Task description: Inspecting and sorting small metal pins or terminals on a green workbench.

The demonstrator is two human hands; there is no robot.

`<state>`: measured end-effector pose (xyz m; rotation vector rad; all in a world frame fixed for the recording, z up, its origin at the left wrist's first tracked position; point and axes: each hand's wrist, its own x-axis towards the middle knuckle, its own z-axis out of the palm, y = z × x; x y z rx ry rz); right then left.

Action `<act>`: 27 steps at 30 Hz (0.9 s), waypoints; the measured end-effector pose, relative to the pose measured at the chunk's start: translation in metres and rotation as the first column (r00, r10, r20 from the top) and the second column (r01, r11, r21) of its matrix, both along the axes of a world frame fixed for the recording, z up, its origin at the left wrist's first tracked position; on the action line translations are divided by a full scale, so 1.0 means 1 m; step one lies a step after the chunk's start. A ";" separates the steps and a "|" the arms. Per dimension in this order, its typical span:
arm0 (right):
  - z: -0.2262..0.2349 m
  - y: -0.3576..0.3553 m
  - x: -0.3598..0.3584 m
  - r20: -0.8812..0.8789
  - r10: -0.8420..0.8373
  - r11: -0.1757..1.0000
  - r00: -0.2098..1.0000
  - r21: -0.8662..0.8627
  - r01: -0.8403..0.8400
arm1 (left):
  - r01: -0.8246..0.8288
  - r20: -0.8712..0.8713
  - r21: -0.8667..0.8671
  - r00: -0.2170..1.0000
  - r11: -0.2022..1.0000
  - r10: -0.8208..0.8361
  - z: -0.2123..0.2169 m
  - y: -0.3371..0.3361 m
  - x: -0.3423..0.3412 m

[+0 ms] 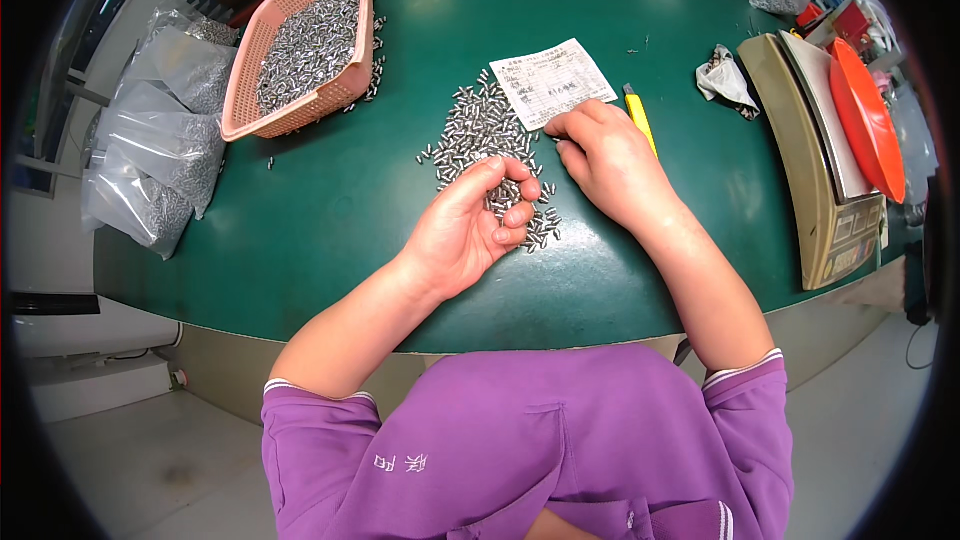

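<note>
A loose heap of small silvery metal pins (478, 125) with dark bands lies mid-table. Over its near part my left hand (460, 225) is turned palm up, fingers curled inward; whatever lies inside them I cannot make out. Just right of the heap, my right hand (612, 162) is bent with thumb and forefinger close together, and any small piece between them is hidden. Beyond its fingertips lies a white paper slip (548, 80) with writing, overlapping the heap's edge. A yellow utility knife (639, 118) rests beside the right hand, partly covered by it.
A pink plastic basket (345, 90) full of similar pins stands at the back left of the green table (330, 230). Clear bags of metal parts (150, 175) crowd the left edge. At right are crumpled plastic (727, 82), a beige scale (800, 160) and a red-orange dish (866, 120).
</note>
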<state>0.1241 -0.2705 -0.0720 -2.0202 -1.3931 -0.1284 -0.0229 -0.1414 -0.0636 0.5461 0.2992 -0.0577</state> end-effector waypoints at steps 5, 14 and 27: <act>-0.004 0.003 -0.001 0.008 0.005 0.999 1.000 0.054 -0.005 | -0.025 -0.026 0.021 0.999 0.999 0.026 0.003 -0.002 0.000; -0.001 0.003 -0.001 0.020 0.060 0.998 0.998 0.023 -0.060 | -0.025 -0.022 0.013 0.999 1.000 0.025 0.003 -0.002 0.000; 0.001 0.000 0.001 -0.002 0.090 0.996 0.996 0.022 -0.090 | 0.004 -0.007 0.017 1.000 1.000 -0.004 -0.001 0.000 0.000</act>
